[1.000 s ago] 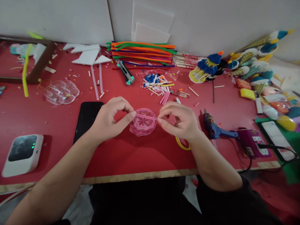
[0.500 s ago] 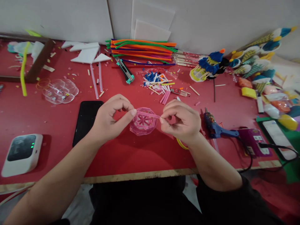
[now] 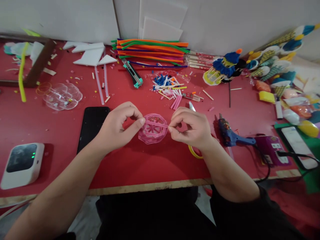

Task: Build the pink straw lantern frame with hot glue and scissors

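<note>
A thin pink strip (image 3: 156,124) is stretched level between my two hands, over a round pink openwork basket (image 3: 152,137) made of similar strips. My left hand (image 3: 122,121) pinches the strip's left end between thumb and forefinger, at the basket's upper left rim. At the other end, my right hand (image 3: 191,126) grips the strip in its fingertips, just off the basket's right side. Through the open top, spokes show in a star pattern on the basket's bottom. Scissors (image 3: 195,152) with yellow handles lie partly hidden beneath my right hand.
A black phone (image 3: 92,125) lies by my left wrist. To the right are a blue glue gun (image 3: 231,135) and a purple power box (image 3: 272,150) with cords. Behind are a cutter knife (image 3: 133,75), coloured pipe cleaners (image 3: 152,51) and cut stick pieces (image 3: 170,88). A white device (image 3: 23,165) stands left.
My right hand has moved slightly left, closer to the basket, with the strip still held at both ends. More of the scissors shows now. The view has shifted a little.
</note>
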Available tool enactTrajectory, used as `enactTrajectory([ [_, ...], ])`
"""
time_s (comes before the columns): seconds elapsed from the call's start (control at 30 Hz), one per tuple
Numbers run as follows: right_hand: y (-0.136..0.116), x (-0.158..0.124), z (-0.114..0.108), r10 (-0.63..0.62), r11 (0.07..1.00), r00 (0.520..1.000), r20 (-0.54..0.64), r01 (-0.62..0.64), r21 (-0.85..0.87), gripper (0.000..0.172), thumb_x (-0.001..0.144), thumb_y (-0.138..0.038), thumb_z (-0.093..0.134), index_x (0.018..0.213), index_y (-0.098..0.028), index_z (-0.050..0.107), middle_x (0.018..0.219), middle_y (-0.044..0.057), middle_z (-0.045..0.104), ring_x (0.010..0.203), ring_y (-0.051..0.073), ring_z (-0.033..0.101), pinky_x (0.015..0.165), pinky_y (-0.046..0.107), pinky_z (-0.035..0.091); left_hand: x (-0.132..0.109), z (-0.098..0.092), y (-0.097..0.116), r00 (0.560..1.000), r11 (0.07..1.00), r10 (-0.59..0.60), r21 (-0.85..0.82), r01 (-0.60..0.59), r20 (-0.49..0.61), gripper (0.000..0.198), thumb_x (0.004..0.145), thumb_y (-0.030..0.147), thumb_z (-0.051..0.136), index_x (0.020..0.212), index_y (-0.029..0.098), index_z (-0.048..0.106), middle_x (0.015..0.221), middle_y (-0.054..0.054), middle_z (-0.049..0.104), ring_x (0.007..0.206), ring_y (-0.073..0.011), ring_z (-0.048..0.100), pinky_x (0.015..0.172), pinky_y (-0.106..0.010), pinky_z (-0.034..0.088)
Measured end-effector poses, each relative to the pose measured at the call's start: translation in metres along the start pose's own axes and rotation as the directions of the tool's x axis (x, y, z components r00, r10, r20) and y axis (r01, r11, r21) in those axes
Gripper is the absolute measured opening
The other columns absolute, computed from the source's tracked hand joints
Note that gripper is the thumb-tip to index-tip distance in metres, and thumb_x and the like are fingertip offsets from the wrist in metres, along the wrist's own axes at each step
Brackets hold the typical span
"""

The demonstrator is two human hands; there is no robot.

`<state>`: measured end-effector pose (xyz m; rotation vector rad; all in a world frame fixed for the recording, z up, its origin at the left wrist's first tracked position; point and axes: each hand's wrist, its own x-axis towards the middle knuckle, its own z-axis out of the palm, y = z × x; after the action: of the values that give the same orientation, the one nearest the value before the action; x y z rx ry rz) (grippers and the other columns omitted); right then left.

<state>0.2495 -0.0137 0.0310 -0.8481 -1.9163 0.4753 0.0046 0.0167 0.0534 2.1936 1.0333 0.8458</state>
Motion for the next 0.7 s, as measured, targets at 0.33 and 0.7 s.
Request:
enactTrajectory([
  [0.33,0.0031,-0.0005,-0.0001,0.085,0.996,0.995,0.043,-0.086,0.035,0.012,0.079,-0.014,0.064,0.07,-0.02,0.06,0.066,-0.002,0.061,0.06,0.01,0.053,0.055,0.025,0.043,-0.0009,0.0019,-0.0026,1.0,0.999,-0.029,-0.014,0.029,0.008,0.017,0.092,0.024,0.057,0.076,0.02,0.061,0.078,-0.001,0.063,0.067,-0.0142,0.055,0.069,-0.029,0.049],
  [0.7,0.0033,-0.0002,-0.0011,0.119,0.989,0.989,0.084,-0.125,0.074,0.013,0.078,-0.01,0.064,0.069,-0.019,0.06,0.067,-0.002,0.061,0.061,0.009,0.052,0.056,0.023,0.043,-0.0007,0.0027,-0.0015,0.996,0.996,-0.081,-0.03,0.082,0.041,0.017,0.092,0.023,0.057,0.075,0.02,0.061,0.078,-0.001,0.063,0.066,-0.0133,0.055,0.067,-0.027,0.047],
])
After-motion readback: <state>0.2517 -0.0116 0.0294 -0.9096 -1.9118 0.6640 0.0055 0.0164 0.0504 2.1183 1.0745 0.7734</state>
